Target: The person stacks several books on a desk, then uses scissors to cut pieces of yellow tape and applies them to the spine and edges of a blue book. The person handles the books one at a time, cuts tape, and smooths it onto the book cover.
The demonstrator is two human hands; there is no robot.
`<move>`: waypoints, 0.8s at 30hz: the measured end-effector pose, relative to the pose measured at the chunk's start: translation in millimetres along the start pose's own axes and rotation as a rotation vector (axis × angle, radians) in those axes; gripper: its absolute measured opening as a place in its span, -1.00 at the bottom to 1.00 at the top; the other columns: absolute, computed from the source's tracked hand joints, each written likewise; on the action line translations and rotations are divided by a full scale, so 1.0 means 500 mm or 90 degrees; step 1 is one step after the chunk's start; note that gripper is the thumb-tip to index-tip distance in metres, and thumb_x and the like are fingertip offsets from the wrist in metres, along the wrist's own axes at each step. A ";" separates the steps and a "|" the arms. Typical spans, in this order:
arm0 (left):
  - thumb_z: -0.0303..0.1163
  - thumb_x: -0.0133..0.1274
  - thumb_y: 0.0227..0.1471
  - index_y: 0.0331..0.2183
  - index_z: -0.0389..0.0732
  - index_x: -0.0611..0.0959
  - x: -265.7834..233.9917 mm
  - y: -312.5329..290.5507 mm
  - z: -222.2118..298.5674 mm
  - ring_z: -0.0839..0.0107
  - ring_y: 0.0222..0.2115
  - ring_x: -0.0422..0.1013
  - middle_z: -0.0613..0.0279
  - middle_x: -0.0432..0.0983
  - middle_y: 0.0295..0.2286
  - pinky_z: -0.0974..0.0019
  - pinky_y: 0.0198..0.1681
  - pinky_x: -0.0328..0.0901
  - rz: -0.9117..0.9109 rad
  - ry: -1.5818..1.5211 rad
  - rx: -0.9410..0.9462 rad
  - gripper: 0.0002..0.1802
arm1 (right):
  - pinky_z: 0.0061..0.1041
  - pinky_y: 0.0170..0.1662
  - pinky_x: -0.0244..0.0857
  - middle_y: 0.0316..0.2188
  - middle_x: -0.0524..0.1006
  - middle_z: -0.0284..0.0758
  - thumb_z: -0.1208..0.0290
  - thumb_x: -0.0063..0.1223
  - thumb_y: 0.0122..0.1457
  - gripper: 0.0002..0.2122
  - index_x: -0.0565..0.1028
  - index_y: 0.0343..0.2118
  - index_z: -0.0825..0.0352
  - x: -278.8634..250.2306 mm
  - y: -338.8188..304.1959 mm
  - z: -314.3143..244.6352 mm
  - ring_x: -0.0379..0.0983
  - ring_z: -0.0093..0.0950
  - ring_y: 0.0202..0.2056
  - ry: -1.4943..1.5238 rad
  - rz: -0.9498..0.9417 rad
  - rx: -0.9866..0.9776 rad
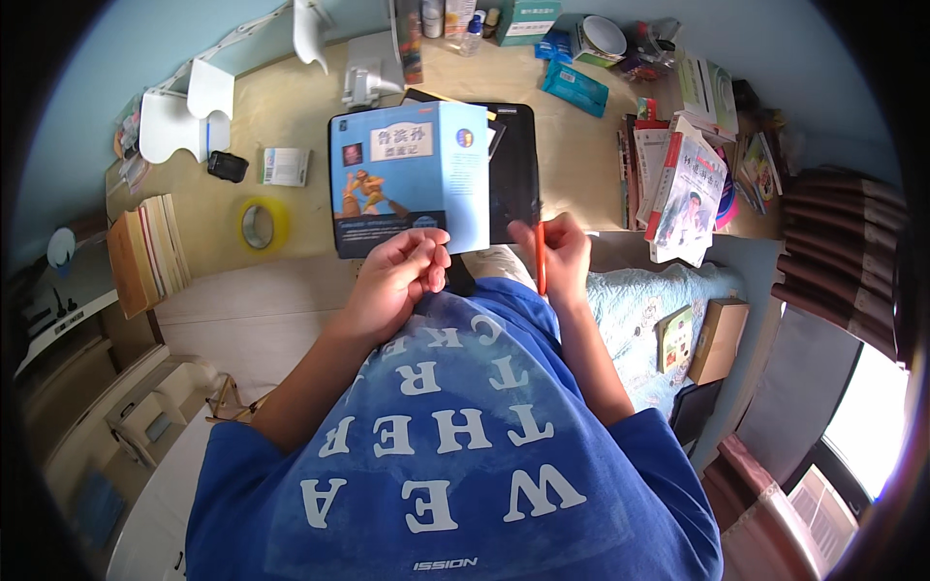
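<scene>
The blue-covered paperback lies on a flat black case, best kept steady. The left hand curls fingertips together at its lower edge; the right hand clamps a slim orange tool, perhaps a pen, better held off the cover. Yellow tape roll and leaning books flank it, well apart, out of the way.

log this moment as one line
left hand: fingers curled, near blue book | right hand: gripping slim orange object | blue book: on black pad | yellow tape roll: on desk
</scene>
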State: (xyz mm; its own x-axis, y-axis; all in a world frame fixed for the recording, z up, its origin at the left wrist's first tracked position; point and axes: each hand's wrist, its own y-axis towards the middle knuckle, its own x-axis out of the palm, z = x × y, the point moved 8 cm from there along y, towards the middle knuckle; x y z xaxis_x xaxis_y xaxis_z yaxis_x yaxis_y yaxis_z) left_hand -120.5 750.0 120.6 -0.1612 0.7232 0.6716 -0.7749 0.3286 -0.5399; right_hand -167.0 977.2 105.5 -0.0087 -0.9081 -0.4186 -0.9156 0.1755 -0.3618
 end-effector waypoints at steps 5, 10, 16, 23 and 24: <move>-0.46 -0.19 0.33 -0.08 -0.36 0.48 0.064 0.048 -0.064 0.53 -0.39 0.30 0.32 0.33 -0.37 0.40 -0.21 0.27 0.005 0.031 -0.031 -0.77 | -0.29 -0.23 0.44 -0.46 0.63 -0.21 0.08 0.39 -0.06 -0.60 0.49 -0.40 0.31 -0.116 0.152 0.151 0.59 -0.19 -0.39 -0.361 0.087 0.036; -0.42 -0.09 0.31 -0.17 -0.31 0.50 0.075 0.057 -0.083 0.54 -0.40 0.31 0.33 0.35 -0.39 0.39 -0.22 0.28 0.076 0.043 -0.012 -0.83 | -0.23 -0.19 0.44 -0.36 0.63 -0.20 0.15 0.30 0.02 -0.65 0.47 -0.27 0.28 -0.136 0.232 0.246 0.60 -0.16 -0.28 -0.393 0.057 0.039; -0.37 0.04 0.25 -0.29 -0.23 0.56 0.063 0.044 -0.087 0.56 -0.48 0.36 0.33 0.44 -0.47 0.45 -0.31 0.31 0.154 0.047 -0.011 -0.87 | -0.22 -0.15 0.44 -0.34 0.63 -0.17 0.27 0.28 0.03 -0.68 0.48 -0.20 0.28 -0.107 0.264 0.227 0.58 -0.12 -0.25 -0.436 0.108 -0.096; -0.42 0.14 0.17 -0.27 -0.26 0.59 0.047 0.035 -0.077 0.52 -0.46 0.48 0.25 0.55 -0.43 0.49 -0.34 0.41 0.226 0.102 -0.018 -0.87 | -0.21 -0.14 0.44 -0.30 0.63 -0.12 0.30 0.24 0.05 -0.79 0.61 -0.30 0.29 -0.101 0.255 0.159 0.58 -0.09 -0.29 -0.429 0.104 -0.183; -0.42 0.15 0.17 -0.26 -0.27 0.59 0.041 0.031 -0.074 0.51 -0.45 0.50 0.24 0.57 -0.42 0.48 -0.33 0.43 0.237 0.107 -0.019 -0.86 | -0.21 -0.14 0.44 -0.30 0.63 -0.12 0.29 0.23 0.06 -0.80 0.62 -0.32 0.30 -0.104 0.256 0.155 0.58 -0.09 -0.28 -0.443 0.092 -0.173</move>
State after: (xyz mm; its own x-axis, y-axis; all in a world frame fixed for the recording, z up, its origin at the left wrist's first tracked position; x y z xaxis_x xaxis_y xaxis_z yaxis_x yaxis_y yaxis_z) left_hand -113.1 792.6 107.3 -0.3237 0.8842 0.3367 -0.6636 0.0416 -0.7470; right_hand -252.5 1076.1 16.2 0.0366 -0.4180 -0.9077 -0.9921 0.0938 -0.0831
